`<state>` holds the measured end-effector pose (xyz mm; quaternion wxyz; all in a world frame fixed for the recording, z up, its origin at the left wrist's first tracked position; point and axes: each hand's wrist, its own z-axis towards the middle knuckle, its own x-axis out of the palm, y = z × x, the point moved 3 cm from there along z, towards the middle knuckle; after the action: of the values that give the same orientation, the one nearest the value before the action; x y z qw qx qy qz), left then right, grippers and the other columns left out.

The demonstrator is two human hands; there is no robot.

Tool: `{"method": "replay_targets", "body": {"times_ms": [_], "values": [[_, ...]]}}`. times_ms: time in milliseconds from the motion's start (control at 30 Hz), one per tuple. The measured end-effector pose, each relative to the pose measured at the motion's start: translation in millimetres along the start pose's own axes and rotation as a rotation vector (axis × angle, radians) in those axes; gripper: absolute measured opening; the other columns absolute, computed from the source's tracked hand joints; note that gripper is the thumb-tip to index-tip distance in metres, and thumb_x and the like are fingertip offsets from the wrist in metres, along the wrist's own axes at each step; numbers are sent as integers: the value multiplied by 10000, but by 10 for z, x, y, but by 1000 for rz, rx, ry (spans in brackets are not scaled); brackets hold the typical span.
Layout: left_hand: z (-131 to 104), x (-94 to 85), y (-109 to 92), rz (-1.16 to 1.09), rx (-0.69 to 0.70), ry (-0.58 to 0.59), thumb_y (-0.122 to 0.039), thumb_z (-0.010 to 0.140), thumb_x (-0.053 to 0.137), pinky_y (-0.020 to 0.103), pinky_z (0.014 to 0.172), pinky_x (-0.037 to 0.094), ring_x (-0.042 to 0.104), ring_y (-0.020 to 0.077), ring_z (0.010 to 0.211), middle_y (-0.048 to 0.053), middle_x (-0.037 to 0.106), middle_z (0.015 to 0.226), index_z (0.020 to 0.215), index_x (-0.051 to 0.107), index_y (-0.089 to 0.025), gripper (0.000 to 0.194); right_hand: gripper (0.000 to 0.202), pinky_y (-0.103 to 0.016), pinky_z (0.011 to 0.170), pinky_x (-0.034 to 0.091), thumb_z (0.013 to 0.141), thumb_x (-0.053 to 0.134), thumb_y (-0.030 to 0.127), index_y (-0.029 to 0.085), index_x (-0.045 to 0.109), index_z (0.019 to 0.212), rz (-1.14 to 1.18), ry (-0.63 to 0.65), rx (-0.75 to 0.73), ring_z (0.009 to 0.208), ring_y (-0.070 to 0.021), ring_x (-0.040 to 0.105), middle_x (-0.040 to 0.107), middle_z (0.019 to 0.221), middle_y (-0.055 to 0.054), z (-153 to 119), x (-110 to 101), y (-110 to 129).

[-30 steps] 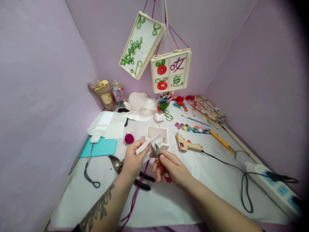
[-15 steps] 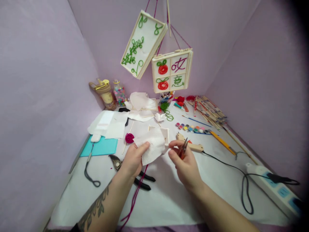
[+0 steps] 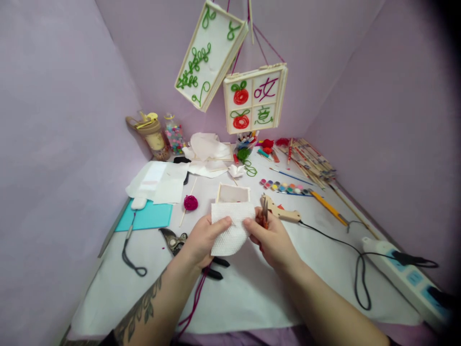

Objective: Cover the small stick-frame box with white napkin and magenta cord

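A white textured sheet [image 3: 232,235], like a piece of paper towel with one rounded lower corner, is held up between my hands. My left hand [image 3: 207,235] pinches its left side, thumb in front. The thumb of my right hand [image 3: 270,235] presses on the sheet's right edge, and the same hand grips small scissors [image 3: 265,214] with orange-red handles, blades pointing up. Just behind the sheet stands a small wooden stick frame [image 3: 234,186], its lower part hidden. Black-handled pruning shears [image 3: 176,241] lie under my left wrist, beside magenta cords [image 3: 196,302].
A glue gun [image 3: 283,211] lies to the right, its cable running to a power strip [image 3: 403,283]. Paints [image 3: 284,187] and a yellow cutter [image 3: 329,209] lie beyond. Two decorated panels [image 3: 255,98] hang overhead. Magenta yarn [image 3: 190,203] and a turquoise board [image 3: 154,216] are left.
My right hand has moved left onto the sheet, with the scissors still in it. The sheet has turned more upright, facing me, and the stick frame shows more behind it. The view has shifted slightly.
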<state>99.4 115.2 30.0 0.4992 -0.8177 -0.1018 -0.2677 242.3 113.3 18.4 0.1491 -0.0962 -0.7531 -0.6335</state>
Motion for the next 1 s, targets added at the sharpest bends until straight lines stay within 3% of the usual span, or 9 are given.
{"method": "replay_targets", "body": {"times_ms": [167, 300, 400, 500, 567, 700, 800, 867, 1000], "values": [[-14, 3, -23, 15, 58, -55, -358, 729, 780, 290, 702, 546, 721, 259, 850, 157, 755, 971, 1086, 689, -77, 464, 353, -201, 424, 248, 823, 676, 505, 186, 529, 849, -57, -37, -38, 454, -72, 335, 414, 546, 80, -7, -42, -36], [-40, -61, -144, 3, 148, -163, -353, 669, 819, 332, 717, 570, 725, 275, 830, 144, 760, 926, 1073, 676, -79, 509, 291, -215, 451, 340, 968, 454, 480, 206, 548, 945, -217, -113, -276, 521, -111, 452, 535, 653, 18, -44, -110, 55], [-55, -223, -340, -42, 334, -336, -324, 626, 844, 332, 740, 578, 728, 250, 809, 100, 766, 888, 1053, 676, -108, 506, 164, -232, 546, 418, 968, 448, 263, 209, 596, 921, -584, 152, -415, 604, -125, 537, 600, 737, -15, -72, -30, 72], [-53, -416, -516, -129, 519, -468, -291, 622, 840, 308, 794, 571, 726, 202, 789, 59, 766, 900, 1000, 691, -135, 435, 274, -241, 615, 444, 827, 474, 61, 205, 664, 962, -940, 507, -557, 711, -146, 584, 633, 853, -51, -151, 136, -62], [-32, -508, -568, -190, 557, -501, -264, 621, 833, 294, 800, 568, 718, 173, 744, 42, 764, 885, 936, 699, -136, 365, 379, -242, 601, 435, 747, 497, 28, 206, 675, 1030, -1131, 564, -679, 726, -154, 588, 641, 935, -66, -200, 231, -183], [13, -540, -552, -248, 537, -476, -232, 582, 845, 266, 741, 568, 705, 158, 687, 19, 753, 785, 846, 690, -133, 322, 387, -261, 576, 428, 802, 565, 95, 225, 651, 1156, -1462, 494, -830, 687, -165, 590, 665, 1040, -75, -203, 369, -389], [32, -473, -505, -209, 483, -385, -264, 560, 861, 291, 752, 569, 718, 197, 729, 38, 747, 746, 846, 682, -117, 368, 188, -272, 631, 465, 867, 564, 131, 208, 697, 975, -1582, 483, -817, 807, -198, 631, 665, 1134, -94, -138, 412, -456], [33, -436, -477, -182, 457, -342, -289, 559, 864, 314, 759, 570, 723, 221, 758, 56, 750, 757, 855, 675, -109, 395, 159, -275, 665, 484, 862, 556, 109, 194, 690, 859, -1564, 492, -794, 854, -207, 636, 675, 1135, -88, -112, 411, -432], [24, -395, -417, -126, 400, -313, -305, 571, 863, 311, 730, 564, 720, 220, 773, 77, 761, 859, 911, 671, -112, 436, 275, -273, 707, 507, 786, 528, 0, 179, 681, 929, -1315, 548, -769, 839, -199, 630, 706, 937, -59, -167, 386, -169]]}}
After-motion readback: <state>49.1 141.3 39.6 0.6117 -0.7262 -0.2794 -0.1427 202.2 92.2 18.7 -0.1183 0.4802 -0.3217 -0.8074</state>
